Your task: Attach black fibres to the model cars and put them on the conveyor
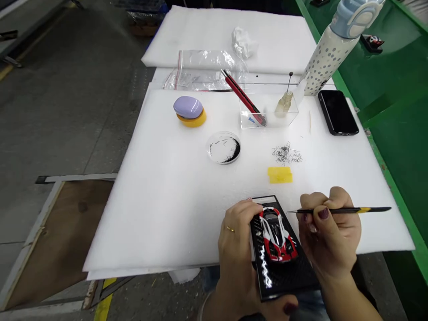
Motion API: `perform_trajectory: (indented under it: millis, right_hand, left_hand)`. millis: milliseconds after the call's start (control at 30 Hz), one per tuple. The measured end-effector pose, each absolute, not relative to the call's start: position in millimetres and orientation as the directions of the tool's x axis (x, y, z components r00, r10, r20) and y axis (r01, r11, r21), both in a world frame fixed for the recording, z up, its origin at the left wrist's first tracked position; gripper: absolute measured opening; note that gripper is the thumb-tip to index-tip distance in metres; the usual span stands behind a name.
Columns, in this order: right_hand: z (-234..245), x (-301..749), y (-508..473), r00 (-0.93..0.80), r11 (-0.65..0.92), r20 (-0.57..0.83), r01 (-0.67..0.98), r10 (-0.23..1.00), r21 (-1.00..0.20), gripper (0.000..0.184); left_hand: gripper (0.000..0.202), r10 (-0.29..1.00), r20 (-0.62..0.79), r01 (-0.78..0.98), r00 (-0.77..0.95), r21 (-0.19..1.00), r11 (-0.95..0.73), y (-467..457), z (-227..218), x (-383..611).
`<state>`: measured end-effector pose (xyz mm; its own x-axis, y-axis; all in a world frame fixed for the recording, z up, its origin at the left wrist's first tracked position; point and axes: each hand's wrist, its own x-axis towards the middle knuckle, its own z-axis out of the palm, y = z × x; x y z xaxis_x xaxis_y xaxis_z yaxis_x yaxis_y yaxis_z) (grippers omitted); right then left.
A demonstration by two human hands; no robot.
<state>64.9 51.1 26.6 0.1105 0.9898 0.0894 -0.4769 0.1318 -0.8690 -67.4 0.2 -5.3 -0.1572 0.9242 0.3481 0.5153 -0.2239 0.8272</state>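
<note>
At our surface (150, 214), our left hand (236, 236) clasps the base (290, 280) under a toy car (277, 238); our right hand (331, 232) pinches a thin brush (376, 209).

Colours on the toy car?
Car: red and white, with black parts; seen in the head view.
</note>
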Motion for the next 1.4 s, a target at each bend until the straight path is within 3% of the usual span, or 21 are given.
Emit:
perform_trajectory:
  millis: [67,200,267,433,500,967,1300,1400]
  right_hand:
    - [21.4,61.8,48.1,0.096,0.107,0.067,-0.508,0.993,-0.855,0.014]
    - [16.7,63.2,47.8,0.065,0.099,0.077,-0.496,0.995,-0.863,0.013]
    - [16.9,64.3,47.3,0.041,0.095,0.086,-0.475,0.995,-0.875,0.012]
    - [18.6,64.1,45.1,-0.009,0.077,0.092,-0.462,0.996,-0.884,0.011]
    - [19.3,63.8,44.5,-0.011,0.077,0.092,-0.465,0.996,-0.882,0.010]
    - [19.8,63.4,45.4,-0.010,0.088,0.101,-0.425,0.995,-0.901,0.010]
    - [20.1,63.7,44.4,-0.002,0.081,0.091,-0.426,0.996,-0.901,0.011]
    - [19.6,63.3,44.9,-0.003,0.072,0.081,-0.425,0.997,-0.902,0.011]
  left_hand:
    - [0.030,0.924,0.350,0.500,-0.154,0.834,-0.232,-0.2,-7.1,-68.7]
    - [0.079,0.920,0.362,0.481,-0.151,0.840,-0.251,-1.6,-10.3,-68.4]
    - [0.087,0.921,0.360,0.482,-0.150,0.840,-0.250,-1.5,-10.3,-67.4]
    - [0.044,0.919,0.371,0.484,-0.130,0.833,-0.268,0.7,-8.7,-68.9]
    - [0.037,0.923,0.369,0.491,-0.110,0.827,-0.272,1.1,-8.9,-70.1]
    - [0.040,0.917,0.350,0.477,-0.193,0.850,-0.225,-0.1,-8.2,-67.6]
    - [0.049,0.921,0.360,0.490,-0.153,0.837,-0.246,-0.7,-4.6,-69.4]
    - [0.042,0.922,0.362,0.509,-0.138,0.825,-0.247,-0.6,-5.4,-69.9]
